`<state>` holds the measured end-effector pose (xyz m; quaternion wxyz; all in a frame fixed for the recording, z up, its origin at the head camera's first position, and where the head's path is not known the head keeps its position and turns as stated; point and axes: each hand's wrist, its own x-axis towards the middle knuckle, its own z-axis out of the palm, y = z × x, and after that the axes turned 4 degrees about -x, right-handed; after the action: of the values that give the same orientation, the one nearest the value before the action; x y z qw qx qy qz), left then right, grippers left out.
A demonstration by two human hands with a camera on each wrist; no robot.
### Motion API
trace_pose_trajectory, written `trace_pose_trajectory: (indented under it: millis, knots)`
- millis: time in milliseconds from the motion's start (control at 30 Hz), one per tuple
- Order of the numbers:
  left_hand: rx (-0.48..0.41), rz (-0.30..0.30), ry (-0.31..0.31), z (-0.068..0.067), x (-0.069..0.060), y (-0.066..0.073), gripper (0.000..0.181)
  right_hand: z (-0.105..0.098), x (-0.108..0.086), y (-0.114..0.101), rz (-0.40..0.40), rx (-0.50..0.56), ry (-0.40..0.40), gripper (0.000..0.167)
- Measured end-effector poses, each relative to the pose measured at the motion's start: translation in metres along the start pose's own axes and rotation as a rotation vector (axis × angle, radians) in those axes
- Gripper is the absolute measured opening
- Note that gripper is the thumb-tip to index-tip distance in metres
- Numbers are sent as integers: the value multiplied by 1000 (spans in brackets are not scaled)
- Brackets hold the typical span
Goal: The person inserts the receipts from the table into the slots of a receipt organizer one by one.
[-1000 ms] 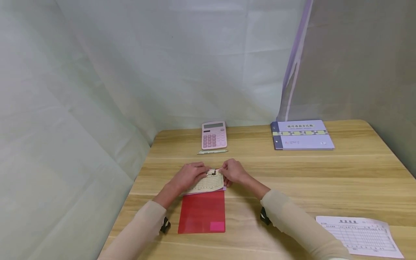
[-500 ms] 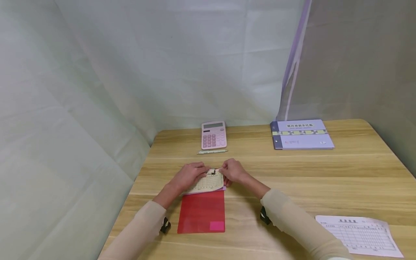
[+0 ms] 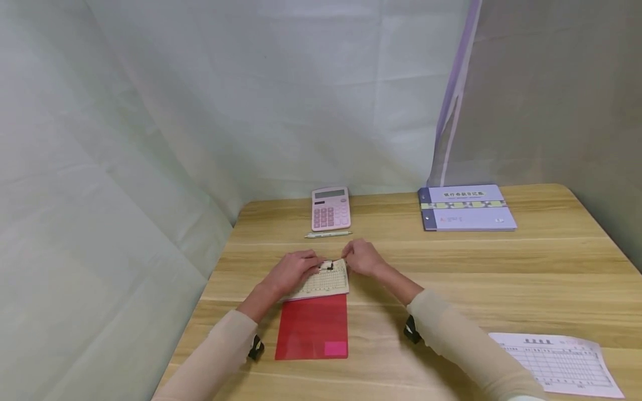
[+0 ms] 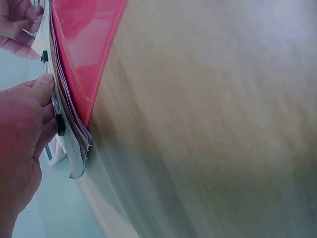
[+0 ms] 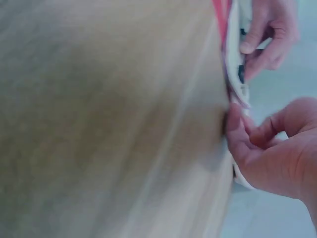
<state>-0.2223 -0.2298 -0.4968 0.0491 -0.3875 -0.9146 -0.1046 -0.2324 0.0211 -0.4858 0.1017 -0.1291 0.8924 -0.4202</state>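
A pad of cream slips with a printed grid (image 3: 323,283) lies over the upper part of a red folder (image 3: 312,328). A metal fastener with black pieces (image 4: 60,124) sits along the pad's top edge. My left hand (image 3: 291,272) grips the pad's upper left part, its thumb on the fastener in the left wrist view. Thumb and fingers of my right hand (image 3: 362,258) pinch the pad's upper right corner; in the right wrist view the right hand (image 5: 272,148) is at the stack's end. In the left wrist view the stack's layered edges (image 4: 74,116) are slightly fanned.
Beyond the hands are a pink calculator (image 3: 330,209) and a pen (image 3: 328,234). A lilac account book (image 3: 466,208) lies at the back right of the wooden table (image 3: 441,262). One printed sheet (image 3: 562,365) lies at the front right, partly under the right forearm.
My right hand has shifted slightly up and right at the pad's corner. The right side of the top slips now lies flatter, covering the purple corner seen before. My left hand has stayed put.
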Motion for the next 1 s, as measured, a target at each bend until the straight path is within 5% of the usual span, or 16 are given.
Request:
trace_pose_trajectory:
  millis: [233,633,800,1000]
  knots:
    - [-18,-10,-3,1,0,1,32,-2,-6,-5,66,139,-183,14]
    - [-26,14,19,2,3,-2,30,8,-15,-3,151,304,-61,7]
    - [-83,-30,5,3,2,-6,31,-16,-23,4,96,310,-70,16]
    - [-79,-58,-1,3,1,-7,31,-77,-43,25,-24,227,-59,29]
